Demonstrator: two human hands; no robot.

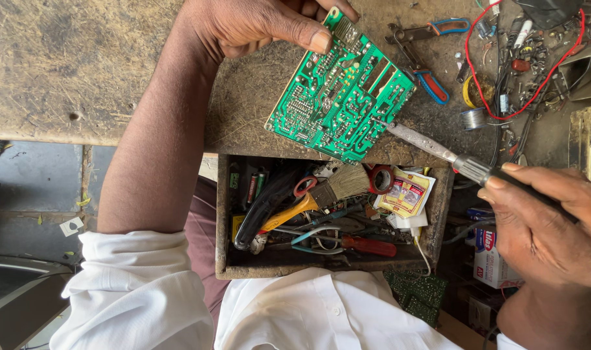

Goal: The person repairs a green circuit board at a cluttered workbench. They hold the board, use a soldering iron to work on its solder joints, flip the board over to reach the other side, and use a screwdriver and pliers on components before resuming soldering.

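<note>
My left hand [263, 24] grips the top edge of a green circuit board [337, 94] and holds it tilted, solder side up, above a worn wooden bench [81, 65]. My right hand [548, 227] is wrapped around the dark handle of a soldering iron [438, 150]. Its metal tip touches the board's lower right area. White rolled-up sleeves cover both upper arms.
An open wooden drawer [223, 214] below the board holds a brush [337, 186], screwdrivers, pliers, tape and small packets. Blue-handled pliers [425, 55], a red wire [535, 84], a solder spool [473, 118] and loose parts clutter the bench's right side.
</note>
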